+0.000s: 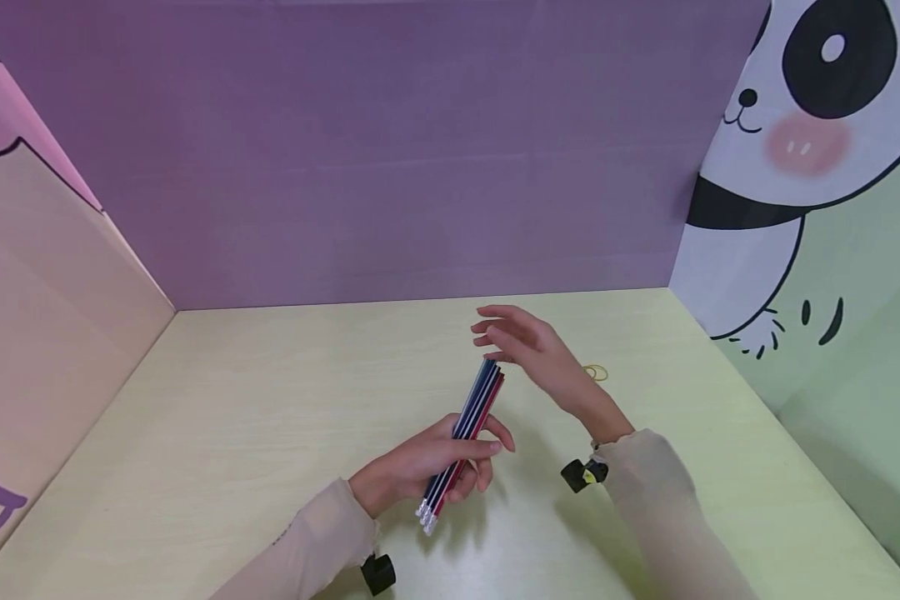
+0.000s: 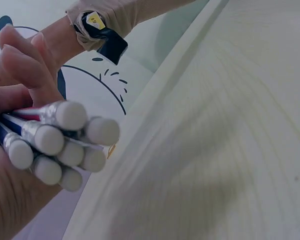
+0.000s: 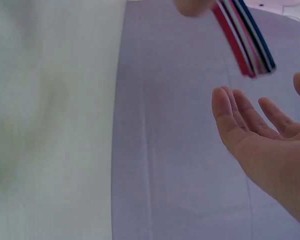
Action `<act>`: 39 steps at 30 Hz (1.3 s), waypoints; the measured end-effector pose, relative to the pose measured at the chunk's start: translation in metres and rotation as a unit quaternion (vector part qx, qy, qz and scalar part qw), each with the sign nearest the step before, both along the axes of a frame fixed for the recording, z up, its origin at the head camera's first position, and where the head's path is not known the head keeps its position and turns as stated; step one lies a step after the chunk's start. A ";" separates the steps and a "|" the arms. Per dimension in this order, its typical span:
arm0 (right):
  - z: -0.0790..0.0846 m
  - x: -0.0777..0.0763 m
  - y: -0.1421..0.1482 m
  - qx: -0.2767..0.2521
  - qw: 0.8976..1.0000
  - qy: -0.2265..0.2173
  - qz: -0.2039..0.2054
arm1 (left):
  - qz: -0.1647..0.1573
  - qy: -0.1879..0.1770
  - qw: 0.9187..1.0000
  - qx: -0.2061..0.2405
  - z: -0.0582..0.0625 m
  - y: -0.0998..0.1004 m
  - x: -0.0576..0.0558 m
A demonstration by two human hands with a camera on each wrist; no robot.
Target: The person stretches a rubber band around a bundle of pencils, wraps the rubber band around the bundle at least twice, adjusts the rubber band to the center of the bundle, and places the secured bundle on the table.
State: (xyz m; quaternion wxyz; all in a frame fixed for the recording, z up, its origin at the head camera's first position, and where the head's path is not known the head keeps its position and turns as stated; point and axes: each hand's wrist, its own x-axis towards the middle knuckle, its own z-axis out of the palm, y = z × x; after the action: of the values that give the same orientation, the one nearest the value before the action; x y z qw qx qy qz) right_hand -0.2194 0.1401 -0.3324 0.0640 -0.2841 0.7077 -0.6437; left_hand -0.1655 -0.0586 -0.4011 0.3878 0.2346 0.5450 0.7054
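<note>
A bundle of several striped pencils (image 1: 482,392), dark blue and red, is gripped by my left hand (image 1: 450,454) above the table. Their white erasers (image 2: 49,140) in silver ferrules point toward the camera in the left wrist view, and in the head view they stick out below the hand. Beside the upper end of the bundle, my right hand (image 1: 528,350) is raised with its fingers extended. In the right wrist view a gap shows between that hand (image 3: 270,135) and the flat ends of the pencils (image 3: 255,65), and it holds nothing.
Thin yellow rubber bands (image 1: 596,372) lie on the pale wooden table (image 1: 270,417) behind my right wrist. A purple panel (image 1: 420,167) stands along the back edge. Side panels flank the table, a pink one (image 1: 37,292) left and a panda-printed green one (image 1: 855,333) right.
</note>
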 end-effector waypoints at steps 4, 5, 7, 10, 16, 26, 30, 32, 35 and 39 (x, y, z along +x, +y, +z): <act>0.009 -0.001 0.015 0.006 1.000 0.006 -0.023 | 0.004 -0.004 1.000 0.004 -0.001 0.000 -0.001; 0.011 -0.002 0.018 0.012 1.000 0.006 -0.028 | 0.008 -0.005 1.000 0.003 -0.001 0.000 -0.001; 0.013 -0.003 0.024 0.029 0.999 0.006 -0.032 | 0.018 -0.007 1.000 -0.002 -0.002 0.000 -0.002; 0.015 -0.007 0.033 0.068 0.997 0.006 -0.042 | 0.031 -0.005 0.999 -0.009 -0.002 -0.001 -0.004; 0.010 -0.017 0.052 0.145 0.985 0.001 -0.094 | 0.027 -0.012 1.000 -0.009 -0.001 -0.003 -0.009; 0.009 -0.005 0.015 0.125 0.990 -0.037 0.049 | -0.057 0.020 0.997 -0.051 0.001 0.006 0.004; 0.002 0.006 -0.007 0.158 0.978 -0.050 0.123 | -0.054 0.058 0.994 -0.075 0.001 0.008 0.006; -0.003 0.009 -0.014 0.180 0.973 -0.051 0.137 | -0.047 0.066 0.993 -0.083 0.001 0.007 0.006; -0.009 0.013 -0.019 0.219 0.966 -0.032 0.133 | -0.042 0.067 0.993 -0.090 0.001 0.007 0.006; -0.008 0.018 -0.020 0.283 0.952 0.004 0.118 | -0.038 0.076 0.992 -0.094 0.000 0.006 0.007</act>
State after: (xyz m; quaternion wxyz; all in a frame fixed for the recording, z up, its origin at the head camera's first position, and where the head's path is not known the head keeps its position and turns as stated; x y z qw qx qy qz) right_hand -0.2016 0.1199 -0.3401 0.2148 -0.3386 0.8226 -0.4032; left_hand -0.1584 -0.0521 -0.4009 0.3916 0.2704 0.6278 0.6159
